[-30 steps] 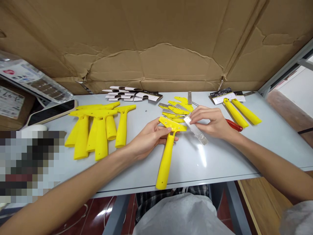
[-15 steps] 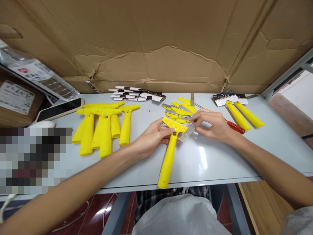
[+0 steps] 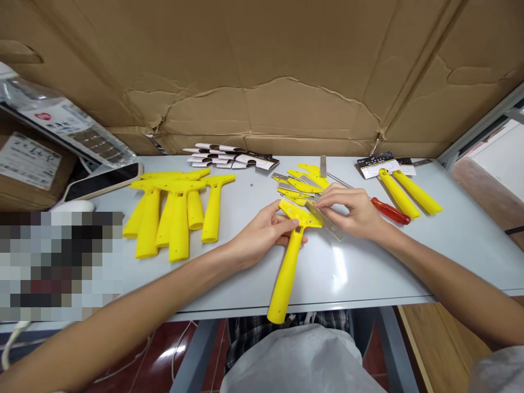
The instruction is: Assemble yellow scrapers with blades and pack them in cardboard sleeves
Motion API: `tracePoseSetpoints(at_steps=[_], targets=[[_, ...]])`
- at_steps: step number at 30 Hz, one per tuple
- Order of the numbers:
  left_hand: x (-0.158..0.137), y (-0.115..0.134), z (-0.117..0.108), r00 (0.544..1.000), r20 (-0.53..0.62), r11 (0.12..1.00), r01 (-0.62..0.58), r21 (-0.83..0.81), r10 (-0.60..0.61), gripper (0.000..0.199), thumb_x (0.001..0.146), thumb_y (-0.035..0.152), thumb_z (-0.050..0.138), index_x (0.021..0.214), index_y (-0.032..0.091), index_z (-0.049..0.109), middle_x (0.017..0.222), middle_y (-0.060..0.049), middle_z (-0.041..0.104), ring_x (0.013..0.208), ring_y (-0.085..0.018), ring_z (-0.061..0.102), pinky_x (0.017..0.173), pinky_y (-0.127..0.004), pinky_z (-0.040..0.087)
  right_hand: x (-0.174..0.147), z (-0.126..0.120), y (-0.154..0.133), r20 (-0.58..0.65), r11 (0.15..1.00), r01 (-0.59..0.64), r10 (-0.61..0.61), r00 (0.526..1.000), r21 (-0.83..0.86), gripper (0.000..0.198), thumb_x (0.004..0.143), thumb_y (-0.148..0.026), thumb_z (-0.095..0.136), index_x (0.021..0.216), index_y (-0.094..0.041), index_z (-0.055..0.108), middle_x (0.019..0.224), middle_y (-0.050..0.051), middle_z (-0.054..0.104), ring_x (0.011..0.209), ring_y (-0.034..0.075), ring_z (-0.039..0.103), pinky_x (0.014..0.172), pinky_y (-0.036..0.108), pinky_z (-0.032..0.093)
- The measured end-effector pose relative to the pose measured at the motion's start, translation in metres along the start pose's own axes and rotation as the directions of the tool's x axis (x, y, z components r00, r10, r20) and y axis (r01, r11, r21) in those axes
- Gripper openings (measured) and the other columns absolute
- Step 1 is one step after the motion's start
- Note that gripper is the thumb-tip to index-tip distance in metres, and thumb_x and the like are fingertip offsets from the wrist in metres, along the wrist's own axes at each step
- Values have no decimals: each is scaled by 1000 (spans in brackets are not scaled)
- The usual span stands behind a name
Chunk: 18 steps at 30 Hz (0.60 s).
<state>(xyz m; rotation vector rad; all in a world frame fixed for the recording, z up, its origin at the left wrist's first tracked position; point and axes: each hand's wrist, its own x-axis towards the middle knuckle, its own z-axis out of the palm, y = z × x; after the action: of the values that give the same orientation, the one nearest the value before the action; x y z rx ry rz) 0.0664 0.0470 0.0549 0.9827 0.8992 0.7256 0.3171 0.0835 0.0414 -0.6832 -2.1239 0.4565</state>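
My left hand (image 3: 268,232) is closed on a yellow scraper handle (image 3: 285,273), thumb on its wide head, the grip end pointing down toward me past the table's front edge. Between the fingertips of my right hand (image 3: 347,210) is a flat metal blade (image 3: 329,222), slanting close beside the scraper's head; whether they touch I cannot tell. Just behind both hands lies a loose pile of yellow head plates (image 3: 301,185) and metal blades (image 3: 323,165). A screwdriver (image 3: 388,211) with a red handle rests beyond my right forearm, its shaft toward the pile.
Several yellow scraper handles (image 3: 179,224) are heaped at the left. White and black cards (image 3: 229,158) are stacked at the back. Two carded scrapers (image 3: 399,191) lie at the right. A phone (image 3: 102,181) leans left, before a cardboard wall (image 3: 262,65).
The blade in my right hand has turned, its free end swinging from lower left to lower right. My left hand and the scraper handle have shifted slightly right.
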Motion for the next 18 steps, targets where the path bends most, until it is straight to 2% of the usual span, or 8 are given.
tracePoseSetpoints(at_steps=[3, 7, 11, 14, 18], targets=[[-2, -3, 6, 1000, 10, 1000, 3, -16, -3, 39, 90, 36, 84, 115, 18, 60, 101, -11, 79, 83, -28, 81, 83, -47, 65, 0, 10, -4, 22, 999, -7, 6, 1000, 39, 25, 94, -12, 60, 106, -19, 81, 103, 3, 79, 97, 12, 73, 90, 31, 61], [-2, -3, 9, 1000, -13, 1000, 3, -13, -3, 37, 91, 34, 82, 114, 18, 58, 96, -8, 77, 81, -27, 81, 84, -46, 64, 1, 21, -8, 37, 1000, -25, 25, 999, 16, 28, 92, -10, 60, 105, -19, 83, 109, 4, 78, 100, 12, 73, 91, 31, 61], [-2, -2, 9, 999, -32, 1000, 12, -21, -12, 39, 89, 33, 83, 115, 17, 58, 99, -9, 77, 79, -26, 81, 82, -44, 65, 2, 21, -8, 116, 984, -144, 131, 984, 105, 20, 93, -26, 72, 109, -21, 83, 117, 6, 78, 107, 14, 74, 97, 32, 61], [-3, -1, 10, 999, -36, 1000, -5, -18, 4, 42, 88, 33, 84, 117, 17, 58, 99, -11, 78, 78, -25, 79, 78, -43, 65, 2, 15, -2, 173, 905, -316, 276, 946, 285, 32, 90, -39, 80, 115, -19, 81, 121, 10, 77, 109, 16, 75, 93, 31, 64], [-3, -1, 12, 998, -59, 1000, -13, -21, 12, 37, 89, 28, 80, 118, 17, 58, 98, -11, 77, 77, -25, 78, 71, -41, 66, 4, 8, 4, 107, 773, -444, 447, 888, 453, 36, 81, -39, 89, 105, -14, 80, 108, 10, 78, 95, 15, 76, 83, 28, 66]])
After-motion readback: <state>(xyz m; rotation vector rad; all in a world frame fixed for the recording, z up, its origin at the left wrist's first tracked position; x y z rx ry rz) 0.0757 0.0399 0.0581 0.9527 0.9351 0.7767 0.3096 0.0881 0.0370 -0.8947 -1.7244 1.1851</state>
